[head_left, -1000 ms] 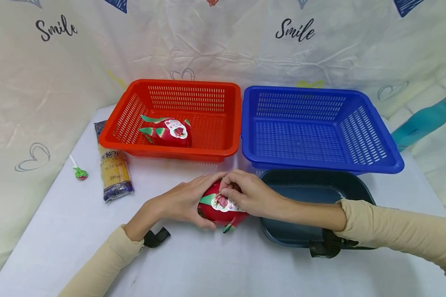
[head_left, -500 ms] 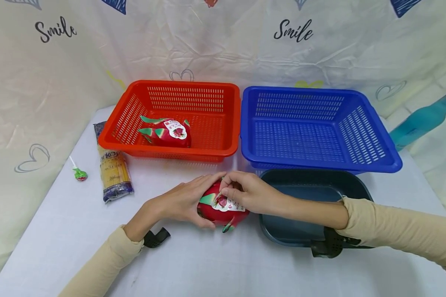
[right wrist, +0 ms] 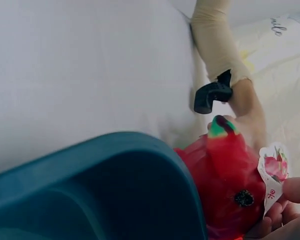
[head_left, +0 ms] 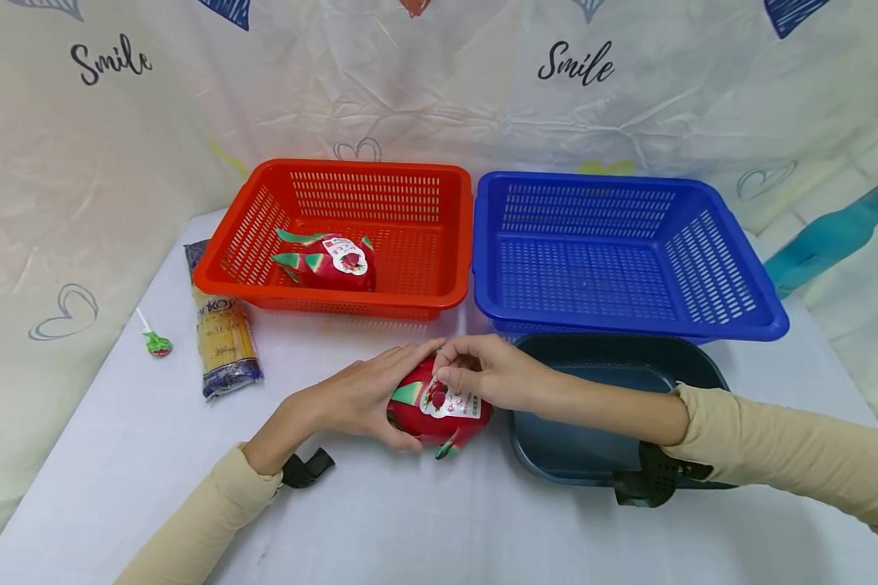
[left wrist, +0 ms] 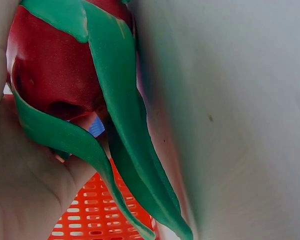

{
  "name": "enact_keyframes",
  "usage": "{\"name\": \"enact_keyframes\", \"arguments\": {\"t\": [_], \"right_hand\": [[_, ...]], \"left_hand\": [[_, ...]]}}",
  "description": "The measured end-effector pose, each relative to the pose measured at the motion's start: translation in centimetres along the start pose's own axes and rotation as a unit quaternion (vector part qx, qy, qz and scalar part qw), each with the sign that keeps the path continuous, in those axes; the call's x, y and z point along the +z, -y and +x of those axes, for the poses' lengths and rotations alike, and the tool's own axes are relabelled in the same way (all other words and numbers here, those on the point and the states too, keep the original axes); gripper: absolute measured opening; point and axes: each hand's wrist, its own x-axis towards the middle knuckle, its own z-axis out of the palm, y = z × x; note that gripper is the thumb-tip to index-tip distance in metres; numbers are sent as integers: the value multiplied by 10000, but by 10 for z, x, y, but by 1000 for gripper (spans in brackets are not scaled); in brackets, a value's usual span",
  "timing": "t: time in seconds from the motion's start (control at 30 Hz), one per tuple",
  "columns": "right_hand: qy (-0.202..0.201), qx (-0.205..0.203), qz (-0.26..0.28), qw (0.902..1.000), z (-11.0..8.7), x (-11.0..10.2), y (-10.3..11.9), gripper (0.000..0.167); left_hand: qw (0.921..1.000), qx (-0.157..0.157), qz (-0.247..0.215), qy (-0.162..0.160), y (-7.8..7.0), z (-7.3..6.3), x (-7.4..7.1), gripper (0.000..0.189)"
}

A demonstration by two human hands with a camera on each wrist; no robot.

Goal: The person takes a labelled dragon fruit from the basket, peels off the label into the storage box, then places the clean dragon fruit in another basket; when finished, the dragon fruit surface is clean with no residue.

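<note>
A red dragon fruit (head_left: 428, 426) with green scales rests on the white table, and my left hand (head_left: 366, 394) holds its left side between spread thumb and fingers. My right hand (head_left: 503, 374) reaches over it from the right. Its thumb and forefinger pinch the upper edge of the white sticker (head_left: 457, 404) on the fruit. In the right wrist view part of the sticker (right wrist: 273, 167) stands away from the skin beside my thumb. Long green scales (left wrist: 117, 75) and the fruit's red end fill the left wrist view. My right forefinger tip is partly hidden.
Behind my hands stand a red basket (head_left: 454, 236) with another stickered dragon fruit (head_left: 329, 268) and a blue basket (head_left: 578, 268). A dark teal tub (head_left: 585, 451) lies under my right forearm. Spaghetti (head_left: 227, 333) and a lollipop (head_left: 158, 344) are left; a blue bottle (head_left: 823, 240) is right.
My right hand has lifted slightly and moved a little to the right, and more of the sticker's printing shows. My left hand and the fruit stay nearly still.
</note>
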Motion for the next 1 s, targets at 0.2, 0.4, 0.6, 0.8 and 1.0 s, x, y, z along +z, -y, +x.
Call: {"name": "enact_keyframes", "arguments": {"t": [0.2, 0.4, 0.6, 0.8, 1.0], "right_hand": [[192, 456, 438, 9978, 1, -3, 1, 20], [187, 627, 619, 9959, 3, -5, 2, 19], [226, 525, 508, 9971, 1, -7, 3, 20], [169, 384, 244, 9988, -1, -7, 3, 19], [137, 261, 184, 9994, -2, -6, 3, 20]], "left_hand": [[10000, -26, 49, 23, 1, 0, 0, 115], [10000, -77, -4, 48, 2, 0, 0, 116], [9999, -92, -42, 64, 1, 0, 0, 116], [10000, -20, -29, 40, 0, 0, 0, 116], [10000, 47, 13, 35, 0, 0, 1, 115]]}}
